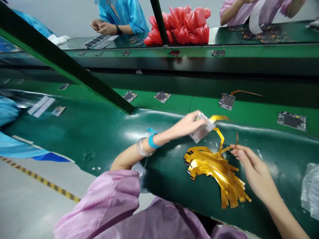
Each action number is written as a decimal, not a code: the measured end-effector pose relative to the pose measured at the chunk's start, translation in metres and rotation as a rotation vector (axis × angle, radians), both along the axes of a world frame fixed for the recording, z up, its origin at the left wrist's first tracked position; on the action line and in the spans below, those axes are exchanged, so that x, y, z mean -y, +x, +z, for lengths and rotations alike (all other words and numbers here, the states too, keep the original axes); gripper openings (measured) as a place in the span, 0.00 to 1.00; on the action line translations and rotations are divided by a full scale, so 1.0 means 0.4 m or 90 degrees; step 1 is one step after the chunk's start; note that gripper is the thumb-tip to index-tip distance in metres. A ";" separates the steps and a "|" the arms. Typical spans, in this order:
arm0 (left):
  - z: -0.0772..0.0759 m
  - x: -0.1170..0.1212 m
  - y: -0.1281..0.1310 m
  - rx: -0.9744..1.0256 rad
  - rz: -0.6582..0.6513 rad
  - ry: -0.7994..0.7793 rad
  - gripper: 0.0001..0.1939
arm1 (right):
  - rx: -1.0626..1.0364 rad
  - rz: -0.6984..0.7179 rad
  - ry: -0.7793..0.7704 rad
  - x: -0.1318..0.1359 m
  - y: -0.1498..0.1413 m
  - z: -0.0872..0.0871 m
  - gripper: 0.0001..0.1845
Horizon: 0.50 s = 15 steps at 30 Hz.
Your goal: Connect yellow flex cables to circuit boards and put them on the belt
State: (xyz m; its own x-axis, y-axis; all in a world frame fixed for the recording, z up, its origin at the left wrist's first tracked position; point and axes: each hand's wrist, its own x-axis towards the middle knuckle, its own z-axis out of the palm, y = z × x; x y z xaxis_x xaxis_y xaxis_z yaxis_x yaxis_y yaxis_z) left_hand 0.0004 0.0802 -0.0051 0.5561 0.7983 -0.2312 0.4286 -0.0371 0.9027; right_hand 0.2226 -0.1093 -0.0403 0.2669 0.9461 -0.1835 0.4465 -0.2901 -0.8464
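Note:
My left hand (191,124), with a blue band at the wrist, is closed on a circuit board (200,132) held just above the near edge of the green belt. The board is smeared by motion, and a yellow ribbon (219,118) extends from its far right side. To the right, my right hand (253,167) pinches a thin flex cable (236,137) between thumb and fingertips. Between and below my hands lies a fanned pile of gold flex cables (216,166) on the green mat. One bent strip (221,141) stands out of the pile towards the board.
Several circuit boards lie on the green belt (189,101), one board (226,101) with a cable attached. A dark green post (74,73) slants across the left. Clear plastic bags (310,191) sit at the right edge. Across the line, co-workers sit by red bundles (184,28).

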 end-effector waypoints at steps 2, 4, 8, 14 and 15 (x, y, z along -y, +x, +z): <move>-0.027 -0.128 0.027 -0.009 0.054 0.087 0.12 | 0.052 0.035 0.029 -0.041 -0.004 -0.022 0.22; -0.061 -0.251 0.047 -0.068 0.084 0.178 0.13 | 0.120 0.082 0.075 -0.085 -0.014 -0.046 0.20; -0.128 -0.397 0.033 -0.165 0.201 0.323 0.18 | 0.209 0.101 0.134 -0.171 -0.021 -0.091 0.18; -0.166 -0.421 -0.144 -0.301 0.247 0.422 0.20 | 0.302 0.136 0.166 -0.259 -0.001 -0.146 0.11; -0.164 -0.421 -0.186 -0.339 0.248 0.425 0.22 | 0.308 0.144 0.163 -0.268 0.001 -0.152 0.09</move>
State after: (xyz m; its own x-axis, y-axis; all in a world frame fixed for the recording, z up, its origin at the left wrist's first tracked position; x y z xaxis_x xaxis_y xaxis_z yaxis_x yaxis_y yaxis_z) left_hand -0.0739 0.2487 -0.0705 0.1744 0.9654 0.1940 0.8704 -0.2433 0.4280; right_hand 0.2229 -0.0022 -0.1012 0.0491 0.9874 0.1506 0.8258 0.0447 -0.5623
